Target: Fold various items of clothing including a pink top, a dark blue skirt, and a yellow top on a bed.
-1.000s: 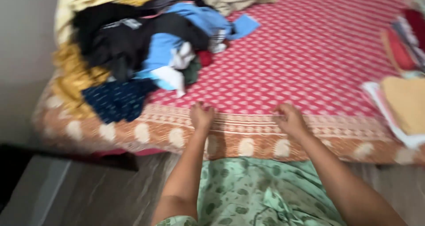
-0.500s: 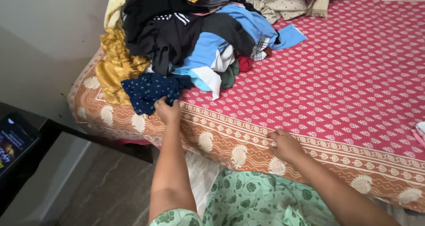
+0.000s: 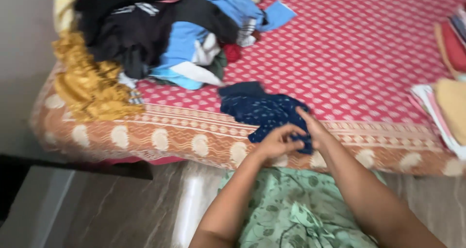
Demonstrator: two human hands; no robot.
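From the head camera I look down at a bed with a red patterned sheet (image 3: 369,49). Its orange border runs along the near edge.

My left hand (image 3: 277,142) and my right hand (image 3: 313,129) are close together at the middle, a bit toward 5 o'clock. Both hands grip a dark blue dotted cloth (image 3: 262,109). The left hand is curled around the cloth's near edge. The right hand pinches the same edge with its fingers, just beside the left hand. The picture is a bit blurry there, so I cannot see each finger.

The blue cloth lies crumpled on the sheet, right at the orange border. Most of it spreads out toward 11 o'clock from my hands.

At 11 o'clock sits a big heap of clothes (image 3: 160,34), black, light blue and white. It is near the blue cloth but apart from it. A golden yellow cloth (image 3: 90,85) hangs at 9 o'clock, at the bed's left corner.

At 3 o'clock I see a stack of folded clothes (image 3: 449,107), well apart from my hands.

At 6 o'clock is my green leafy dress (image 3: 291,214). A grey floor (image 3: 121,209) shows at 7 o'clock.
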